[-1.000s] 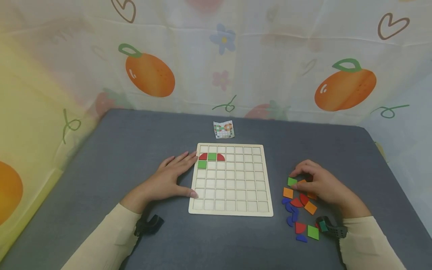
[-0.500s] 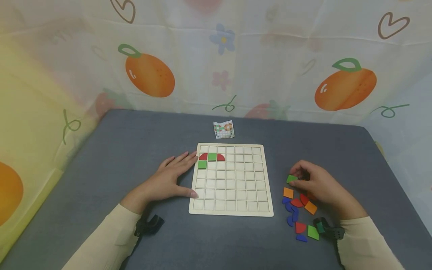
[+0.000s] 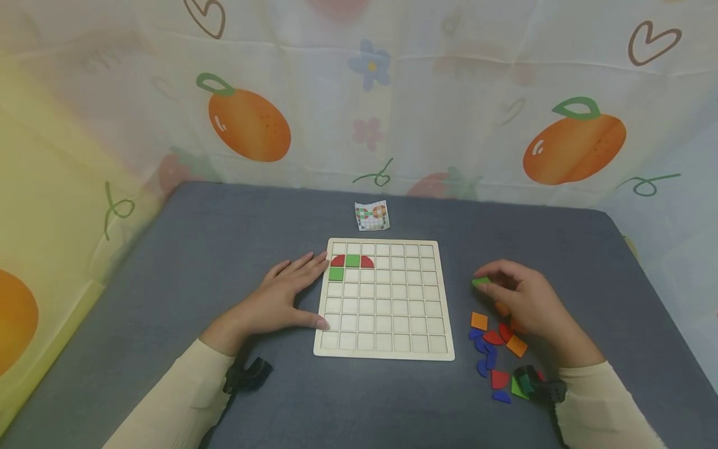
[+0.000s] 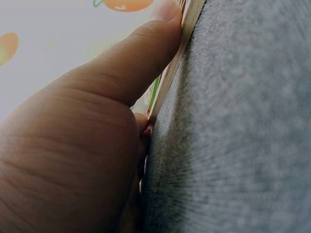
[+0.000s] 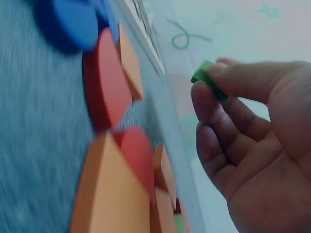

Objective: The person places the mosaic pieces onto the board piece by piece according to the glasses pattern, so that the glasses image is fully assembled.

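My right hand [image 3: 523,299] pinches a green square tile [image 3: 480,282] between thumb and fingertips. In the right wrist view the green tile [image 5: 209,80] is held up off the table. My left hand [image 3: 283,296] lies with straight, spread fingers along the left edge of a pale wooden grid board [image 3: 383,349]; its thumb rests on the rim. On the board's upper left, a green square [image 3: 352,260] sits between two red quarter-round tiles [image 3: 338,261], and another green square [image 3: 336,274] lies below the left one.
Loose tiles lie right of the board: an orange square [image 3: 479,321], red quarter-rounds [image 3: 500,378], blue pieces [image 3: 490,357], and a green tile [image 3: 518,388] partly hidden by the right wrist strap. A small printed pattern card [image 3: 372,216] lies beyond the board.
My right hand has lifted the green tile off the pile and shifted slightly left and away from me with it. The left hand and the board have stayed put.
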A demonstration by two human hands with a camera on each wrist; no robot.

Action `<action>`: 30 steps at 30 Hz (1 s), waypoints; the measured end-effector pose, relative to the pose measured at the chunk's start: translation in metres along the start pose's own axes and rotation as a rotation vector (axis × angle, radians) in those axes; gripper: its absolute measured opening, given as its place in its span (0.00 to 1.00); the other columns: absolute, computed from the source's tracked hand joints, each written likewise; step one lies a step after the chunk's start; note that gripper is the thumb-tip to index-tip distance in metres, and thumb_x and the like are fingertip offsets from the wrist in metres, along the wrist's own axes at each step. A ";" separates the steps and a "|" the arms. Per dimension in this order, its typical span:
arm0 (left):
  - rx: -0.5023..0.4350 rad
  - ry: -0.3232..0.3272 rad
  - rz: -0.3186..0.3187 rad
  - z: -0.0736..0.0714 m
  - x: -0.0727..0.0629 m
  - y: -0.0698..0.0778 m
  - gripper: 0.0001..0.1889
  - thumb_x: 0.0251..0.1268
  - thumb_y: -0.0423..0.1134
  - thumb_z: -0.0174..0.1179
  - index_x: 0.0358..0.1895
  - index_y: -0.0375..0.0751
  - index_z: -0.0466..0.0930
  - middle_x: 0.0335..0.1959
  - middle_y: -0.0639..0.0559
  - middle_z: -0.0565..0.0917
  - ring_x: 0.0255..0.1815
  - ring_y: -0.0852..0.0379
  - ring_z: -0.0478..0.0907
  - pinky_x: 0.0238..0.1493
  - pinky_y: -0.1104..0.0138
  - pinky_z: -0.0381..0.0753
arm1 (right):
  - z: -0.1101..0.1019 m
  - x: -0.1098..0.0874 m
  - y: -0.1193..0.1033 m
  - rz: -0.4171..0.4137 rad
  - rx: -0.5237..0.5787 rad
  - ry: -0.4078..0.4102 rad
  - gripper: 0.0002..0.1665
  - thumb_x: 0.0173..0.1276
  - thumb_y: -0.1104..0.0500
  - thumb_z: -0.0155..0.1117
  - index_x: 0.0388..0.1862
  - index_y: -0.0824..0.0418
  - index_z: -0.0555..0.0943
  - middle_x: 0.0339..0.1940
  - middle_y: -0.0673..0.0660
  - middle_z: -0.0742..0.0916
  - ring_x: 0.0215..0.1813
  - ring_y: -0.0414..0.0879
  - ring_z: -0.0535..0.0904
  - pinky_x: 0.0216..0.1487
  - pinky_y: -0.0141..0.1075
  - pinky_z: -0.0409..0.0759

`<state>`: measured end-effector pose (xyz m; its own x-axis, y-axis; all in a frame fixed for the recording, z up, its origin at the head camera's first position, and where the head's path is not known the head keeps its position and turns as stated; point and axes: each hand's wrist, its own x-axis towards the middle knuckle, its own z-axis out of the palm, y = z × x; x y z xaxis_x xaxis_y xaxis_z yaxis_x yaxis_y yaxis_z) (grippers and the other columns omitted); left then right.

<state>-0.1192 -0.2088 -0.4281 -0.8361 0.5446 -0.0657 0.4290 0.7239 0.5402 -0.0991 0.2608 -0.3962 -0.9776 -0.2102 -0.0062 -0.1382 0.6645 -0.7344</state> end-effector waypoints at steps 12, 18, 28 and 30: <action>0.000 0.003 0.011 0.000 0.000 -0.001 0.65 0.56 0.73 0.77 0.90 0.46 0.54 0.90 0.54 0.52 0.90 0.46 0.42 0.81 0.40 0.37 | 0.012 0.000 -0.021 0.018 0.151 -0.014 0.20 0.80 0.58 0.73 0.67 0.58 0.85 0.49 0.56 0.87 0.42 0.46 0.85 0.35 0.38 0.83; -0.002 0.001 0.017 0.000 0.001 0.000 0.65 0.56 0.73 0.77 0.90 0.47 0.54 0.90 0.54 0.52 0.90 0.46 0.42 0.81 0.39 0.37 | 0.022 0.001 -0.030 -0.025 0.238 -0.009 0.17 0.79 0.62 0.73 0.63 0.61 0.87 0.48 0.57 0.90 0.47 0.50 0.89 0.45 0.40 0.87; -0.005 -0.002 0.003 -0.001 0.000 0.002 0.65 0.56 0.71 0.78 0.90 0.46 0.54 0.90 0.54 0.52 0.90 0.46 0.42 0.82 0.40 0.36 | 0.037 0.010 -0.044 -0.046 0.228 0.035 0.16 0.76 0.62 0.76 0.60 0.60 0.89 0.48 0.55 0.90 0.46 0.54 0.90 0.39 0.36 0.82; -0.007 -0.002 0.003 -0.001 0.000 0.003 0.65 0.56 0.70 0.78 0.90 0.46 0.54 0.90 0.54 0.52 0.90 0.46 0.42 0.82 0.39 0.36 | 0.038 0.012 -0.048 -0.041 0.231 0.035 0.18 0.76 0.61 0.77 0.62 0.60 0.88 0.47 0.55 0.90 0.47 0.52 0.89 0.41 0.34 0.81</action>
<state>-0.1183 -0.2074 -0.4257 -0.8342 0.5477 -0.0653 0.4292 0.7190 0.5467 -0.0980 0.1991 -0.3872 -0.9774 -0.2059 0.0474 -0.1419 0.4735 -0.8693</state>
